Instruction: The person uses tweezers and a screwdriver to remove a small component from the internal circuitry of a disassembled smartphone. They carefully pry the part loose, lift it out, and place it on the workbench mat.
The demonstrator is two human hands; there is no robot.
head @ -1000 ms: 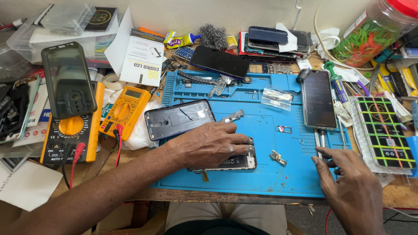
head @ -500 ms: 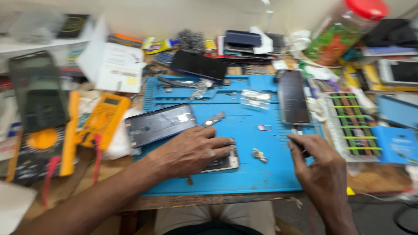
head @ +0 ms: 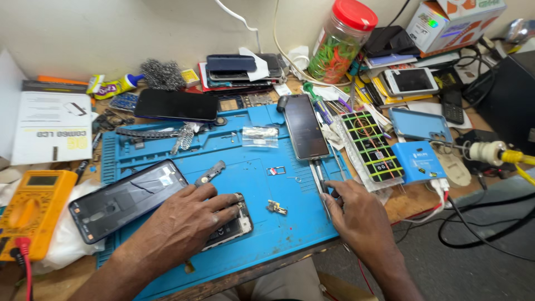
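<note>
Already opened, the phone (head: 231,226) lies pinned under the flat, spread-fingered left hand (head: 186,220), while at three o'clock the right hand (head: 356,209) pinches the tweezers (head: 320,181), back cover (head: 128,200) unfitted.

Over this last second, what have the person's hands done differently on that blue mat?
The right hand moved up from the mat's near edge to the thin metal tools below the dark upright phone, fingertips now on them. The left hand stayed pressed on the opened phone; the blue work mat and its small parts kept their places.
</note>
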